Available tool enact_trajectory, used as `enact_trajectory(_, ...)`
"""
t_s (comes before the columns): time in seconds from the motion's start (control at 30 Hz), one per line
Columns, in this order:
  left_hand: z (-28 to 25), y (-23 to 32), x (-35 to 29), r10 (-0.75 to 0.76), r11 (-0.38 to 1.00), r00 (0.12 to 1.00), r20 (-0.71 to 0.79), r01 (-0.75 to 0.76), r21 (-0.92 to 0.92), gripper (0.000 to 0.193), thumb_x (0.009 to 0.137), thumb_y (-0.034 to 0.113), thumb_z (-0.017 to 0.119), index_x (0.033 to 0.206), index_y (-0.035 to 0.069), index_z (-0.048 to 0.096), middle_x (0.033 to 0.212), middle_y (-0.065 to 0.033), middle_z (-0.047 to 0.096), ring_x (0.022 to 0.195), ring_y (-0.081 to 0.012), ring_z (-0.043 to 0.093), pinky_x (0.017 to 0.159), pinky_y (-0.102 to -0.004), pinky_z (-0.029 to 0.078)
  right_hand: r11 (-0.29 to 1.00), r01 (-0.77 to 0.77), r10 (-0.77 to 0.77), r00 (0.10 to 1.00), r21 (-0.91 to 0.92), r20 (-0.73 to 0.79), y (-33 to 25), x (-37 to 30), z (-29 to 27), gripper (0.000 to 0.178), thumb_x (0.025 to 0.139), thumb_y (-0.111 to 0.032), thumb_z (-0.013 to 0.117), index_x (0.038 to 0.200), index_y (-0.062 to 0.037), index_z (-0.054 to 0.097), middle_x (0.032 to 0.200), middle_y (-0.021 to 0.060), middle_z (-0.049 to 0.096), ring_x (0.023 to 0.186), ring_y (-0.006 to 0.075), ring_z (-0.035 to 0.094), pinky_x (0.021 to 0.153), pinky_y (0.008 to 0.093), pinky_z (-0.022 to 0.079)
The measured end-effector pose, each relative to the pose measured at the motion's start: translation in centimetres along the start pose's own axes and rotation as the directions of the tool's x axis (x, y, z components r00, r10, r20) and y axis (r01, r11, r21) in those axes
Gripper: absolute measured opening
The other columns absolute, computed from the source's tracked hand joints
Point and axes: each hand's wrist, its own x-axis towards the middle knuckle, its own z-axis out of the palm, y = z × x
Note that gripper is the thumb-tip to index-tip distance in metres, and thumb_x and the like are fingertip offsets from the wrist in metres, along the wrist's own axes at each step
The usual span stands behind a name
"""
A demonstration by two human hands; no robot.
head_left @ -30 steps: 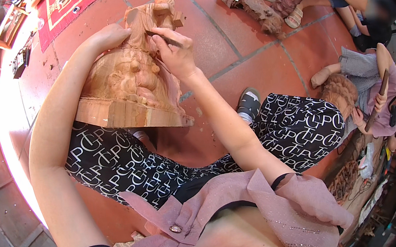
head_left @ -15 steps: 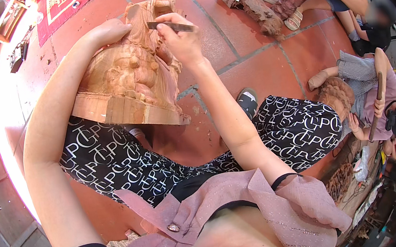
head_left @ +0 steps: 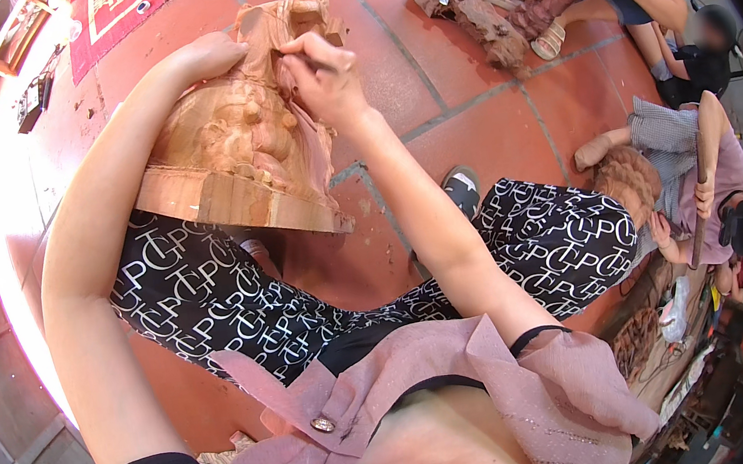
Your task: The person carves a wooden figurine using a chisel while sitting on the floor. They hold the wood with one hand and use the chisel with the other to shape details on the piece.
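A pale wooden carving (head_left: 219,139) with deep rounded relief and a thick flat base lies tilted in front of me, its base end by my left thigh. My left hand (head_left: 212,56) holds the carving from its left side, the fingers bent over it and partly hidden. My right hand (head_left: 323,79) is closed in a pinch against the carving's right side, near its narrow upper part. The dark flat strip it held a moment earlier is mostly hidden by the fingers now.
Red floor tiles (head_left: 490,136) lie around me. At the upper right a seated person handles a dark reddish carved piece (head_left: 552,2). At the right another person holds a long wooden stick (head_left: 707,178) beside a curly carved wooden piece (head_left: 627,179). A red rug (head_left: 105,28) lies far left.
My right hand has turned and shifted slightly left and down, closer against the carving. The dark strip, plainly seen before, is now mostly out of sight. My left hand stays nearly in place.
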Motion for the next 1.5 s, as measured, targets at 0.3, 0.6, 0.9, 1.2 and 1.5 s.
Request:
enact_trajectory(0.3, 0.0, 0.3, -0.7, -0.071, 0.996, 0.997, 0.026, 0.073, -0.056, 0.041, 0.083, 0.037, 0.042, 0.063, 0.003, 0.052, 0.059, -0.0047, 0.047, 0.051, -0.0157, 0.043, 0.047, -0.0316, 0.036, 0.701, -0.353, 0.386, 0.918, 0.62, 0.086, 1.1, 0.1, -2.4, 0.01, 0.084, -0.006, 0.057, 0.093, -0.001, 0.06, 0.079, 0.0069, 0.064, 0.068, 0.0101, 0.063, 0.059, 0.0229, 0.052)
enact_trajectory(0.6, 0.0, 0.6, -0.9, -0.107, 0.992, 0.994, 0.01, 0.107, -0.073, 0.042, 0.084, 0.038, 0.042, 0.064, 0.003, 0.053, 0.059, -0.0055, 0.047, 0.052, -0.016, 0.044, 0.047, -0.032, 0.037, 0.972, -0.137, 0.148, 0.988, 0.192, -0.044, -1.0, 1.3, -0.3, 0.012, 0.08, -0.006, 0.061, 0.092, -0.0023, 0.06, 0.073, 0.0072, 0.064, 0.068, 0.011, 0.062, 0.06, 0.0263, 0.047)
enact_trajectory(0.9, -0.4, 0.2, -0.6, -0.107, 0.994, 0.993, 0.059, 0.109, -0.029, 0.042, 0.083, 0.037, 0.042, 0.064, 0.001, 0.053, 0.057, -0.0079, 0.047, 0.049, -0.0186, 0.046, 0.045, -0.0338, 0.038, 0.987, -0.029, 0.02, 0.998, 0.16, 0.061, -1.1, -1.2, 0.1, 0.011, 0.08, -0.005, 0.059, 0.09, -0.0025, 0.06, 0.072, 0.009, 0.063, 0.062, 0.0109, 0.06, 0.056, 0.0252, 0.047)
enact_trajectory(1.2, 0.0, 0.8, -1.0, -0.119, 0.991, 0.993, 0.018, 0.12, -0.067, 0.04, 0.082, 0.035, 0.042, 0.064, 0.001, 0.054, 0.06, -0.0088, 0.049, 0.05, -0.0196, 0.048, 0.046, -0.0347, 0.039, 0.968, -0.134, 0.142, 0.99, 0.214, -0.021, -0.6, 1.7, -0.3, 0.013, 0.08, -0.003, 0.059, 0.093, -0.0027, 0.062, 0.074, 0.0047, 0.062, 0.066, 0.008, 0.055, 0.061, 0.0233, 0.045)
enact_trajectory(1.5, -0.1, 0.6, -0.9, -0.108, 0.994, 0.994, 0.019, 0.109, -0.029, 0.041, 0.082, 0.036, 0.042, 0.065, 0.001, 0.055, 0.062, -0.0098, 0.051, 0.051, -0.0205, 0.049, 0.048, -0.0355, 0.04, 0.99, -0.037, 0.042, 0.998, 0.137, -0.038, -0.2, 1.3, 0.8, 0.01, 0.08, -0.002, 0.059, 0.089, -0.0027, 0.061, 0.08, 0.0119, 0.064, 0.069, 0.0166, 0.063, 0.062, 0.0276, 0.049)
